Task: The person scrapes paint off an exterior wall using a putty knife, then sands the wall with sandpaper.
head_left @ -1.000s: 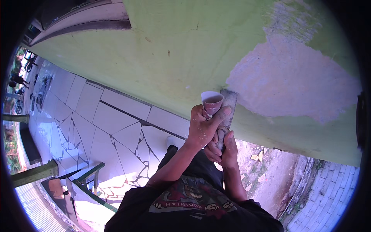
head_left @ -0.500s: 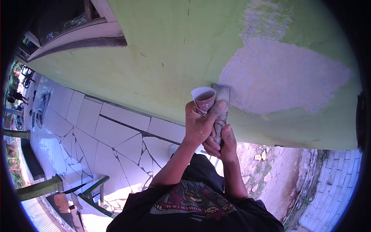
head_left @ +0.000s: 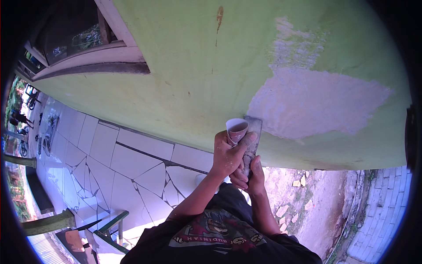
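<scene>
While both arms come up from the lower edge, the left hand (head_left: 227,155) is curled shut around a rolled piece of sandpaper (head_left: 237,129), its open end showing pale above the thumb, and the right hand (head_left: 251,174) sits just below and to the right, its fingers closed on the handle of a flat scraper (head_left: 252,132). Sandpaper and scraper are held side by side, touching, right at the green wall (head_left: 184,79), with the blade's top edge beside the left rim of a large pale patch (head_left: 316,105) of filler; cracked white tiles (head_left: 114,163) lie lower left.
</scene>
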The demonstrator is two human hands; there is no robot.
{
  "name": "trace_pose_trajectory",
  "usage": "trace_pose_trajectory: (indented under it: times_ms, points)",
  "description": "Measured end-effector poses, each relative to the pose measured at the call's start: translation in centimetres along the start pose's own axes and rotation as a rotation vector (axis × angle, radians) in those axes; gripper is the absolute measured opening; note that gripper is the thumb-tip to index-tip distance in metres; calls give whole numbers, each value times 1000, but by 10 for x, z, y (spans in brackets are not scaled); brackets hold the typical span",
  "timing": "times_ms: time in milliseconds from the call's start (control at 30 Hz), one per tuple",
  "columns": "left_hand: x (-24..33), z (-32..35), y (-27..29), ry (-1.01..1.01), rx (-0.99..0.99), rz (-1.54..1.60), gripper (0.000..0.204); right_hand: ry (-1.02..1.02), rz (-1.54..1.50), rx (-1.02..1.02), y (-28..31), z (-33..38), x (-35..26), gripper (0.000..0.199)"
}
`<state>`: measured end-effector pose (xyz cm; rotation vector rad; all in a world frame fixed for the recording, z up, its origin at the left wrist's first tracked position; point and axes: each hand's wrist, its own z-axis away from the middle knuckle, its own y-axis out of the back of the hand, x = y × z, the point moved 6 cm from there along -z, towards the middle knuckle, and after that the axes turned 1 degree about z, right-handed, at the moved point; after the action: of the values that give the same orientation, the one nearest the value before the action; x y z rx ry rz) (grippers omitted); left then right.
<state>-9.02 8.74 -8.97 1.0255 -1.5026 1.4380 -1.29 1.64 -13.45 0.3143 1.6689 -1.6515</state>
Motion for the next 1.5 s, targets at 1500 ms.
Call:
trace_pose_trajectory:
  times_ms: [1500]
  points:
    - [13, -15, 10, -136, -141, -77, 26, 235, 407, 294, -19, -10, 4, 62]
